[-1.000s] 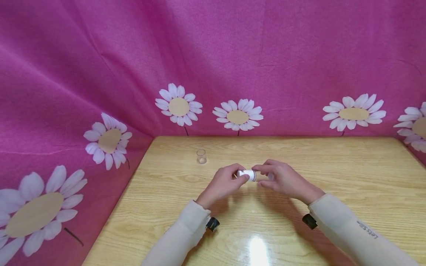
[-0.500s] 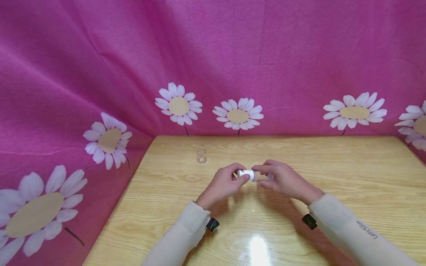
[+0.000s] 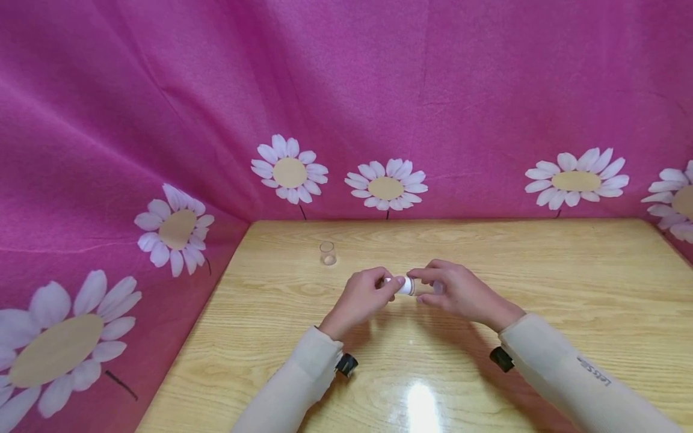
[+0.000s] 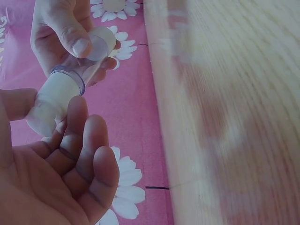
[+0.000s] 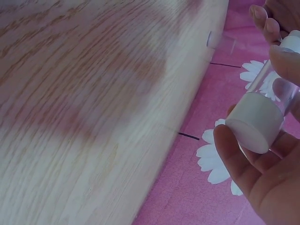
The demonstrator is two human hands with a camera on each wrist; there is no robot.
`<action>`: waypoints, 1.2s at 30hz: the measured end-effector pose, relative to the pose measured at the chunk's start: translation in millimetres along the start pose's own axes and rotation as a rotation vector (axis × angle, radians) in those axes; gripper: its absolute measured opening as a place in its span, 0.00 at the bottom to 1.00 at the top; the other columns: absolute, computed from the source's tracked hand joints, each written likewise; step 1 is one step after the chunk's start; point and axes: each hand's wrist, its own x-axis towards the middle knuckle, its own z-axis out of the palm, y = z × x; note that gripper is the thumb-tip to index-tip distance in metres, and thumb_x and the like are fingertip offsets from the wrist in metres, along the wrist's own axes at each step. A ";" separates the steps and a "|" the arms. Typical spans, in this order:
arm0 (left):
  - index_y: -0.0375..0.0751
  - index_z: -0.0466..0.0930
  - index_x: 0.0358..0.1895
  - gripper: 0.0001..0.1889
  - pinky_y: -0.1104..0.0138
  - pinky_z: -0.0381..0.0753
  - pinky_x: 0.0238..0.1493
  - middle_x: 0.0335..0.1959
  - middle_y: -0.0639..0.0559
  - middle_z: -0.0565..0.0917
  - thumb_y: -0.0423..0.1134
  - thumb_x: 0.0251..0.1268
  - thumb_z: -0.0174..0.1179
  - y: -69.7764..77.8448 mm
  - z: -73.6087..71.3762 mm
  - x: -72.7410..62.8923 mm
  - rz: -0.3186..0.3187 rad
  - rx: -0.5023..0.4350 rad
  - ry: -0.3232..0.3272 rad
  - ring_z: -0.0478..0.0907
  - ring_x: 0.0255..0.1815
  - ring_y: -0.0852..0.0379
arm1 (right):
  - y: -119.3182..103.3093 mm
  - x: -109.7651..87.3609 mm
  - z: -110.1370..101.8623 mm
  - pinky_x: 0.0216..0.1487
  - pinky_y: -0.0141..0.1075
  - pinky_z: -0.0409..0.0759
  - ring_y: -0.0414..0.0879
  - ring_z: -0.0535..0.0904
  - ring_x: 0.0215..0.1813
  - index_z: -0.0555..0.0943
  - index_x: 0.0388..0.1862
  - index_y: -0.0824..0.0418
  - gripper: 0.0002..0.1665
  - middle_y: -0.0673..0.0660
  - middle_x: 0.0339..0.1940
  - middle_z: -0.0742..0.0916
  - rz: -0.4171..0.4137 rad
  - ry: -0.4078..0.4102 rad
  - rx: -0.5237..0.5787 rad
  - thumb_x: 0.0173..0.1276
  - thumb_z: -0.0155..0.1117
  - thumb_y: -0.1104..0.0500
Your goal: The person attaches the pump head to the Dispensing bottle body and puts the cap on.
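Note:
Both hands hold a small clear bottle above the table, lying sideways between them. Its white pump top (image 3: pixel 405 285) points left, and in the right wrist view a white base (image 5: pixel 255 122) shows at the other end. My left hand (image 3: pixel 360 302) pinches the white top between thumb and index finger; in the left wrist view the other fingers are loosely bent, apart from it. My right hand (image 3: pixel 465 293) grips the clear body and base with thumb and fingers. A small clear cap (image 3: pixel 328 254) stands on the table, beyond and left of the left hand.
The wooden table (image 3: pixel 260 337) stretches around the hands, with a light glare near its front. Behind it and along its left side hangs a pink cloth (image 3: pixel 465 96) with daisies. Each wrist wears a black device.
My left thumb has shifted forward over the white top and now covers more of it. The right hand and bottle have barely moved, and the clear cap stays in place.

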 end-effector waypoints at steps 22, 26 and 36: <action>0.46 0.79 0.41 0.11 0.72 0.70 0.26 0.27 0.56 0.78 0.50 0.71 0.59 -1.4 -1.2 -0.7 0.066 0.055 -0.015 0.70 0.25 0.63 | -0.4 0.9 0.2 0.31 0.28 0.75 0.32 0.72 0.28 0.82 0.60 0.59 0.27 0.51 0.39 0.86 -0.028 -0.034 0.025 0.62 0.73 0.56; 0.45 0.78 0.44 0.11 0.72 0.69 0.27 0.29 0.55 0.78 0.48 0.72 0.59 -0.8 -1.4 -1.7 0.081 0.068 -0.013 0.70 0.26 0.62 | -1.1 1.9 0.4 0.31 0.28 0.75 0.33 0.73 0.28 0.82 0.61 0.58 0.28 0.47 0.39 0.86 -0.018 -0.036 0.018 0.62 0.73 0.56; 0.47 0.78 0.44 0.11 0.71 0.69 0.26 0.29 0.53 0.77 0.51 0.72 0.57 0.0 -0.3 -1.5 0.057 -0.012 0.037 0.69 0.26 0.62 | -3.8 4.5 0.8 0.35 0.29 0.79 0.33 0.78 0.33 0.81 0.60 0.60 0.26 0.48 0.37 0.87 -0.007 -0.035 0.010 0.65 0.71 0.54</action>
